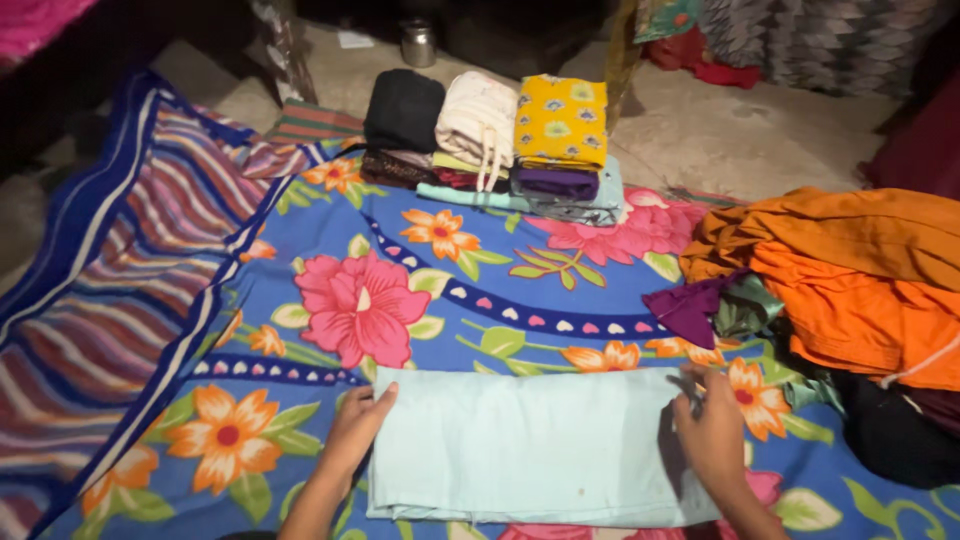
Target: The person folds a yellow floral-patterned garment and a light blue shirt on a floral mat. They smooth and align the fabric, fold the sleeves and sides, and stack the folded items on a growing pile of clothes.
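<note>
Left hand (358, 428): flat, fingers spread, pressing the left edge of the pale blue folded cloth (525, 445); it grips nothing.
Right hand (712, 432): pinching the cloth's right edge near the top corner.
Step in hand: by the look of it, mid-fold, smoothing a garment into a rectangle.
Next move calls for: likely both edges lifted evenly so the layers stay square.
Cloth: between both hands, flat on the floral bedsheet (440, 290).
Further off: stack of folded clothes (500, 150) ahead; unfolded orange heap (860, 280) to the right.
</note>
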